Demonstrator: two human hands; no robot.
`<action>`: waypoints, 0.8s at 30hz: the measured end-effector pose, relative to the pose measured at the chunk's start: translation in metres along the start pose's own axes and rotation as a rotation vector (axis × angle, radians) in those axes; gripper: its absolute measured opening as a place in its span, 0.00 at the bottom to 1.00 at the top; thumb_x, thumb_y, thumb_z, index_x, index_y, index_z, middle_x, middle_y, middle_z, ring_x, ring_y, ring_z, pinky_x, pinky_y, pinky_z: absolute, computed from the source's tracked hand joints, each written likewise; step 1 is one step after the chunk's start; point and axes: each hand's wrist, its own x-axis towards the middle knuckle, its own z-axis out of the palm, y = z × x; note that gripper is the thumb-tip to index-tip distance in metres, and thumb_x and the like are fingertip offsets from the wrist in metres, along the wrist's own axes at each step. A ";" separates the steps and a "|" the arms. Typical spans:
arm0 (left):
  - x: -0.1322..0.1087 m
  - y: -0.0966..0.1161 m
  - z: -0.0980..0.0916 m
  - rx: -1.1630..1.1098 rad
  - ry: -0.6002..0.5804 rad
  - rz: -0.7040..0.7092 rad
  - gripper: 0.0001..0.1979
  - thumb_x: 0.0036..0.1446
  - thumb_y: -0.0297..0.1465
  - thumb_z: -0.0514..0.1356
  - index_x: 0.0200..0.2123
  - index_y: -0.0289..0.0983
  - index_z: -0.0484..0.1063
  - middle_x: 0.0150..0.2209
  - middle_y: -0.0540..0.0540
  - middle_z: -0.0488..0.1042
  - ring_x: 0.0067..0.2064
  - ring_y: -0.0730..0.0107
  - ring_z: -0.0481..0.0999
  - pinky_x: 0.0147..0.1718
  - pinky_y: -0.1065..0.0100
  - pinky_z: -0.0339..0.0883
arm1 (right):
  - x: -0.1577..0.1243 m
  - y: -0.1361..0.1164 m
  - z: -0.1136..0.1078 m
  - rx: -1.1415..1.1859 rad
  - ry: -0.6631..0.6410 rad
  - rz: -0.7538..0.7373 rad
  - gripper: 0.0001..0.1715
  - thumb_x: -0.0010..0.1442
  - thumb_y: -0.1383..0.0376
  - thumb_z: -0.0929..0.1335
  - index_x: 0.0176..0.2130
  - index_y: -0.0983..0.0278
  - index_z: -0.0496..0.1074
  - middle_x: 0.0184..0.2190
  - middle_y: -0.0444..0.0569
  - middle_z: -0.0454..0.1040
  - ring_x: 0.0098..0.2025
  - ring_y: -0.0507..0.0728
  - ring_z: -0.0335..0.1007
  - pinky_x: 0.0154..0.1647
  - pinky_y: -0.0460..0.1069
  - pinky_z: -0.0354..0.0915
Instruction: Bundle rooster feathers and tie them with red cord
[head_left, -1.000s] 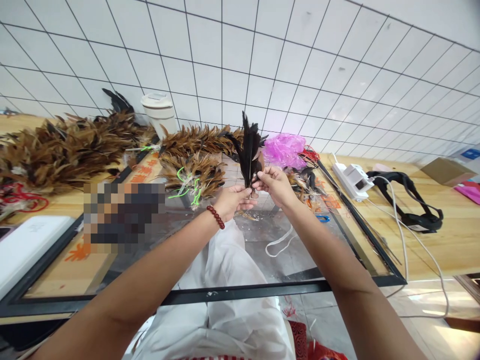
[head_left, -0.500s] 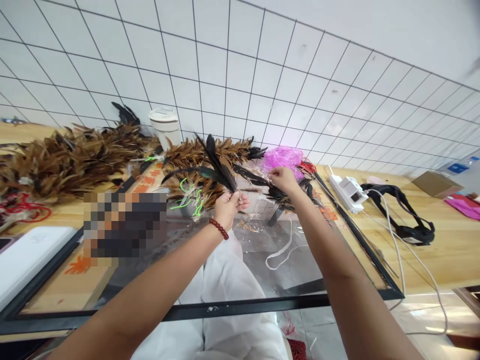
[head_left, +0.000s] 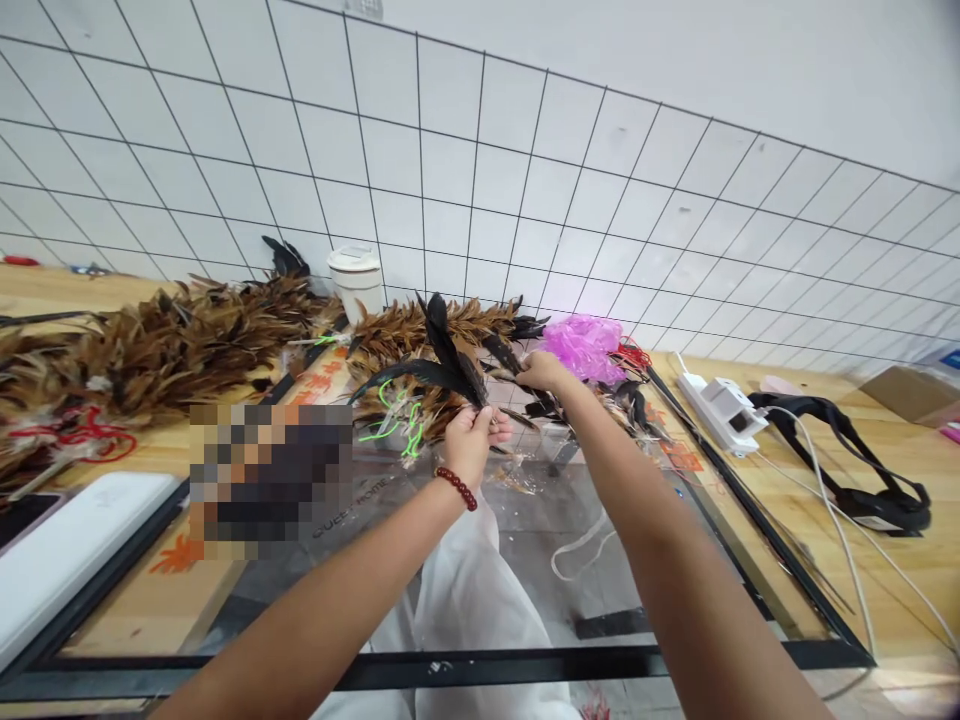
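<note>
My left hand (head_left: 469,436), with a red bead bracelet on the wrist, pinches a small fan of long black feathers (head_left: 447,352) by their lower ends. The tips point up and to the left. Just to its right, my right hand (head_left: 543,371) is closed on a dark feather (head_left: 501,351), which sticks out leftward toward the fan. Behind my left hand lies a brown feather bundle (head_left: 431,408) tied with bright green string (head_left: 409,425). Loose dark feathers (head_left: 637,405) lie right of my right forearm, partly hidden by it.
Below my hands is a black-framed clear panel (head_left: 525,664). Brown feather garlands (head_left: 172,345) lie at left, near a white cup (head_left: 355,280). A pink plastic bag (head_left: 583,345) sits behind my right hand. A power strip (head_left: 720,412) and black straps (head_left: 847,430) are at right.
My right hand has moved left, closer to my left hand, bringing the dark feather near the fan. My left hand keeps its hold. The whole view has shifted slightly.
</note>
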 end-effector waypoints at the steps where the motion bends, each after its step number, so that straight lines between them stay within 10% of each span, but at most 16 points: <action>1: 0.000 0.000 0.000 -0.004 0.006 -0.006 0.06 0.56 0.29 0.60 0.30 0.32 0.68 0.25 0.48 0.74 0.24 0.75 0.76 0.27 0.72 0.71 | -0.007 -0.002 -0.010 -0.029 -0.015 0.045 0.19 0.36 0.78 0.73 0.14 0.62 0.62 0.08 0.38 0.56 0.16 0.48 0.54 0.16 0.44 0.46; 8: -0.001 0.003 0.001 -0.006 0.011 -0.020 0.05 0.58 0.26 0.57 0.30 0.32 0.67 0.24 0.48 0.74 0.24 0.75 0.75 0.26 0.72 0.71 | -0.080 -0.004 -0.055 0.010 -0.110 0.266 0.09 0.48 0.64 0.72 0.23 0.64 0.68 0.15 0.44 0.69 0.15 0.47 0.56 0.14 0.43 0.48; 17: 0.003 0.002 0.001 -0.017 0.033 -0.033 0.04 0.58 0.25 0.56 0.30 0.31 0.67 0.24 0.48 0.75 0.24 0.75 0.76 0.26 0.72 0.71 | -0.099 0.001 -0.065 -0.170 0.233 0.078 0.08 0.47 0.62 0.68 0.23 0.64 0.67 0.14 0.38 0.61 0.18 0.48 0.54 0.21 0.45 0.49; 24: 0.001 0.002 -0.001 0.007 -0.012 -0.026 0.05 0.56 0.27 0.59 0.29 0.31 0.68 0.24 0.47 0.75 0.23 0.75 0.76 0.26 0.72 0.71 | -0.105 -0.015 -0.063 0.283 -0.076 0.107 0.19 0.38 0.62 0.74 0.31 0.64 0.69 0.19 0.36 0.63 0.17 0.44 0.49 0.18 0.43 0.43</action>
